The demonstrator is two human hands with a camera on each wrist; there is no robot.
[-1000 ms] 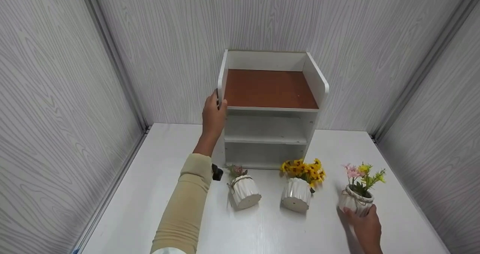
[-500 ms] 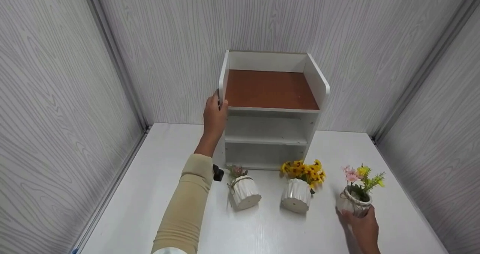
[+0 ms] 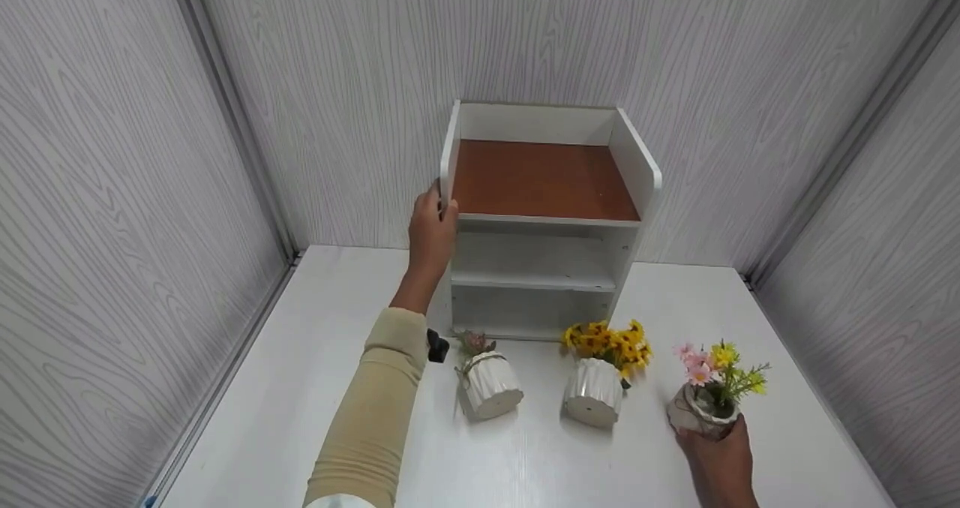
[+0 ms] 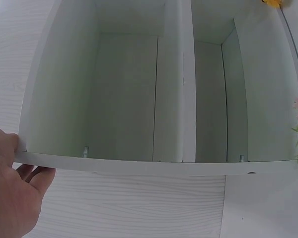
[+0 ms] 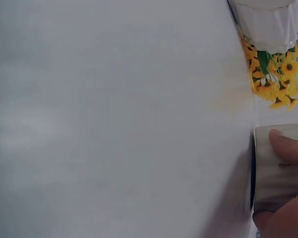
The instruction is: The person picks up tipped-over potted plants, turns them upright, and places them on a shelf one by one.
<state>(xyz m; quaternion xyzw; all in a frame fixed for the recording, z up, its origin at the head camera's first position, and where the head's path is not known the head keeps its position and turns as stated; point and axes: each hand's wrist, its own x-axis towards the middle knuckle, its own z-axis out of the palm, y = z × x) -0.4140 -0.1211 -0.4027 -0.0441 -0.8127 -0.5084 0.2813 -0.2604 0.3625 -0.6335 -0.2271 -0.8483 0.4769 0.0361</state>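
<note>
My left hand [image 3: 433, 230] grips the front edge of the left side panel of a white shelf unit [image 3: 536, 281] with a brown top board. The left wrist view shows that hand [image 4: 15, 183] pinching the panel at a corner. In my right hand [image 3: 720, 459] is a white flowerpot [image 3: 701, 412] with pink and yellow artificial flowers, its opening tipped toward me. The right wrist view has the thumb lying across the pot [image 5: 275, 173], whose base is close to the table; whether they touch, I cannot tell.
Two more white flowerpots lie tipped on the white table [image 3: 315, 388] before the shelf. One pot [image 3: 491, 386] has a small pinkish plant, the other pot [image 3: 594, 392] yellow flowers [image 3: 611, 343]. Grey wood-grain walls [image 3: 360, 58] enclose the table at the back and sides.
The flowerpot in my right hand has tipped toward me, its flowers coming lower, and the hand has shifted slightly left. My left hand keeps its hold on the shelf panel.
</note>
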